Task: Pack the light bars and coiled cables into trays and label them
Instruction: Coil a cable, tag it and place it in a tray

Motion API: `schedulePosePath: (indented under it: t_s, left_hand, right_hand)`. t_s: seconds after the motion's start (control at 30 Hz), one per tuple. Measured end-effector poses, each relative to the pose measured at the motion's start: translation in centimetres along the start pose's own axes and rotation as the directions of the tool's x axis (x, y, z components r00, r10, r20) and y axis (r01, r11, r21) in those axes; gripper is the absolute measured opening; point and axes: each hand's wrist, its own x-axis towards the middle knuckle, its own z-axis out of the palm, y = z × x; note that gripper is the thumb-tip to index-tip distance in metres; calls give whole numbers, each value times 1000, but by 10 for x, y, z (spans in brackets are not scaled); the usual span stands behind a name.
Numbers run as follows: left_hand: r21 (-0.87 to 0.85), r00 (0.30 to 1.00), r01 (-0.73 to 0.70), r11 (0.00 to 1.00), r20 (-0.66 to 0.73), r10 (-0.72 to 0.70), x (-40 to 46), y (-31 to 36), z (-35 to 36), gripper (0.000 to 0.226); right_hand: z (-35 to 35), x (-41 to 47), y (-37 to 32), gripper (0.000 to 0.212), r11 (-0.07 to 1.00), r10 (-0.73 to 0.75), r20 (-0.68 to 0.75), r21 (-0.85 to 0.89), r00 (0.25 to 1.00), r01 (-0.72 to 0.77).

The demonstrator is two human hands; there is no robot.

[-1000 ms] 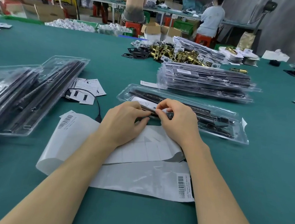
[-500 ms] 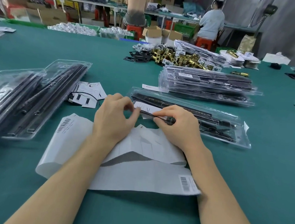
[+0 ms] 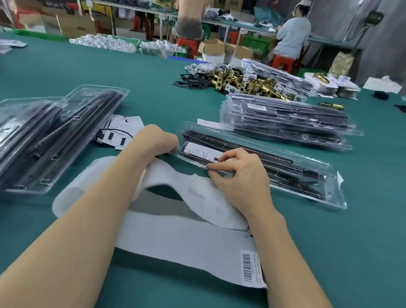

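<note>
Label sheet: a white backing strip [image 3: 187,238] lies nearest on the green table [image 3: 375,249], one barcode label [image 3: 251,268] left at its right end.
Right hand: the right hand [image 3: 240,181] has fingers curled down, tips pressing on the near edge of the clear tray [image 3: 319,190]; whether they pinch a label cannot be told.
Left hand: the left hand [image 3: 156,139] is curled at the tray's left end, seemingly gripping its rim (fingertips hidden).
Step in hand: probably fixing a label; it would go best pressed flat from one end while the left hand steadies the tray.
Tray contents: black light bars [image 3: 243,149], a white card [image 3: 202,151] and a dark cable at its right end.
Left trays: open trays [image 3: 54,142] holding bars.
Farther: a stack of packed trays [image 3: 289,123] just behind the worked one.
</note>
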Motion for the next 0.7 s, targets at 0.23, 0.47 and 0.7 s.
schedulePosePath:
  t_s: [0.23, 0.47, 0.7]
  left_hand:
    - [-203, 994, -100, 974, 12, 104, 3, -11, 3, 7]
    - [-349, 995, -97, 932, -58, 82, 3, -15, 11, 15]
    - [-341, 987, -100, 935, -150, 50, 3, -16, 22, 14]
  right_hand:
    - [3, -6, -6, 6, 997, -77, -88, -34, 993, 74]
    - [5, -7, -10, 7, 993, -76, -80, -101, 994, 68]
    - [5, -7, -10, 9, 992, -58, -47, -114, 997, 53]
